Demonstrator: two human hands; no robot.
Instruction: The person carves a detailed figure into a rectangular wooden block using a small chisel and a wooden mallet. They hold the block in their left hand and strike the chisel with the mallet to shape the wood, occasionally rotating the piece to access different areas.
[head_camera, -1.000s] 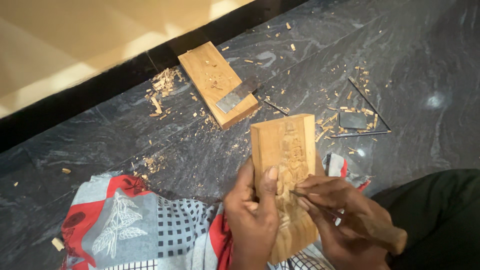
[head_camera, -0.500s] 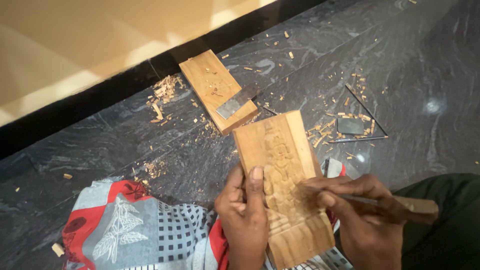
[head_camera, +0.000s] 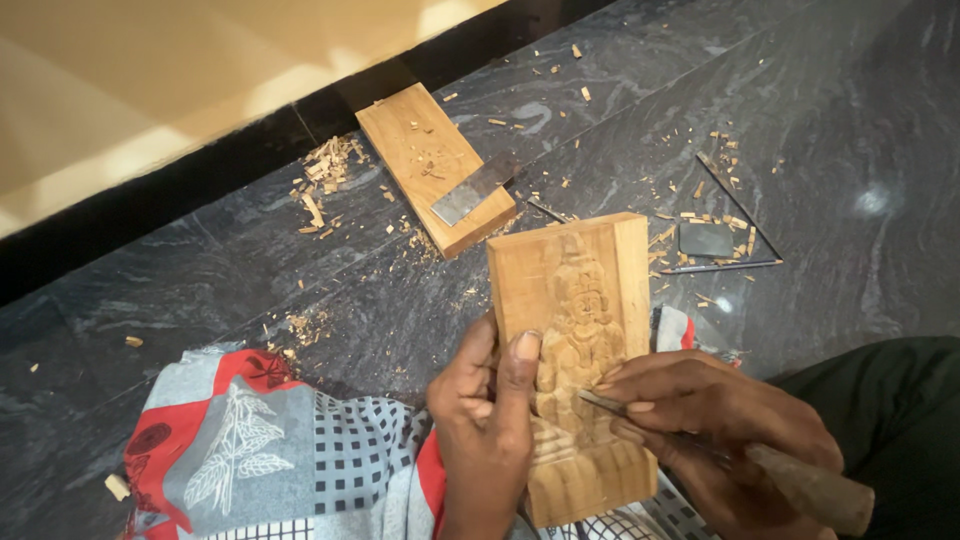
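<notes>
A light wooden panel (head_camera: 575, 290) with a figure carved in relief stands tilted over my lap. My left hand (head_camera: 487, 420) grips its left edge, thumb lying on the carved face. My right hand (head_camera: 705, 425) holds a carving chisel (head_camera: 800, 482) with a brown wooden handle; its thin metal tip rests on the lower part of the figure, just right of my left thumb.
A second wooden block (head_camera: 432, 165) with a flat metal blade (head_camera: 475, 188) on it lies on the dark stone floor (head_camera: 200, 290) beyond. Wood chips (head_camera: 325, 170) are scattered around. Thin metal tools (head_camera: 725, 265) and a small dark stone (head_camera: 705, 240) lie at right. A red, grey and white cloth (head_camera: 260, 450) covers my lap.
The panel has tilted more upright and shifted slightly right. My right hand has brought the chisel tip in onto the lower carving, closer to my left thumb.
</notes>
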